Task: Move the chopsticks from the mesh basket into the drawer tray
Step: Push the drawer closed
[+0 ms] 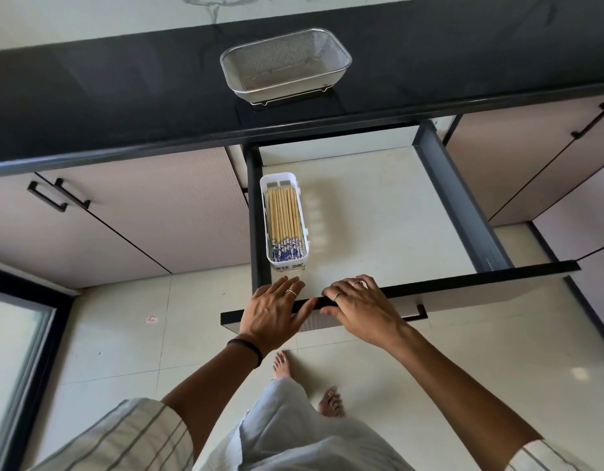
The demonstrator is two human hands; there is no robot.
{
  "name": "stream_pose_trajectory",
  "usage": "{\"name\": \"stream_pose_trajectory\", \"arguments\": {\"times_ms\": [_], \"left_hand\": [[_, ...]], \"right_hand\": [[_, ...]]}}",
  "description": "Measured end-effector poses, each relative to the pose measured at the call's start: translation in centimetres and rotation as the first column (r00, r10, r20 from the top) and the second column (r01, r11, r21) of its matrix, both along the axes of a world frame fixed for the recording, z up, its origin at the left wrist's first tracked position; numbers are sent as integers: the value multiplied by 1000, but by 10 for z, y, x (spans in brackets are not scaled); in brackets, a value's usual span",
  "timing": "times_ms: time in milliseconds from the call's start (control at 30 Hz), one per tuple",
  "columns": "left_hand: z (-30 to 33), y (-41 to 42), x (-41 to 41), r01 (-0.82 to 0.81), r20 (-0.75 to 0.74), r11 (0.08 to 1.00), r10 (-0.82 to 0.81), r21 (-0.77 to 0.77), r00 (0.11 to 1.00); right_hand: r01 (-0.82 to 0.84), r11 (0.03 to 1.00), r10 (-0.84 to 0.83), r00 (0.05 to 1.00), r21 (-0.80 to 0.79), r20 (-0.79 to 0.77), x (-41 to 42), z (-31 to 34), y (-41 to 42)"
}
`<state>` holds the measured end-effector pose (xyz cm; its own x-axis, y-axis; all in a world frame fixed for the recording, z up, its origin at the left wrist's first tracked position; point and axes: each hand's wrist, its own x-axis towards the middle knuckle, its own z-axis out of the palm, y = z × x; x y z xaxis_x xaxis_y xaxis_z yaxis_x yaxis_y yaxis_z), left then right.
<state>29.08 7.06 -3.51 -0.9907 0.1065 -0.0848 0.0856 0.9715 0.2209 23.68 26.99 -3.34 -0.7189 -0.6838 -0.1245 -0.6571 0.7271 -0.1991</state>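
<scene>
A metal mesh basket [285, 64] stands on the black counter with no chopsticks visible in it. Below it the drawer [460, 205] is pulled out. A white tray [265, 220] sits at the drawer's left side, filled with several bamboo chopsticks [283, 220] with blue-and-white patterned ends. My left hand [275, 309] lies over the drawer's front edge, fingers straight, holding nothing. My right hand [356, 302] rests on the same front edge just to the right, its fingers bent over the top of the panel.
The black counter [124, 93] runs across the top. Closed cabinet doors with black handles [57, 195] flank the drawer on both sides. The drawer's front panel [463, 283] juts out over the tiled floor, where my bare feet [329, 402] stand.
</scene>
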Motion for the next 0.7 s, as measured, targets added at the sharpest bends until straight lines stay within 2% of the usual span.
{"name": "stream_pose_trajectory", "arguments": {"times_ms": [300, 700], "left_hand": [[4, -8, -34, -5, -15, 1000, 4, -13, 1000], [8, -35, -127, 9, -24, 1000, -10, -26, 1000]], "right_hand": [[23, 1000, -23, 1000, -14, -20, -32, 2, -12], [5, 999, -7, 999, -37, -52, -126, 2, -41]]}}
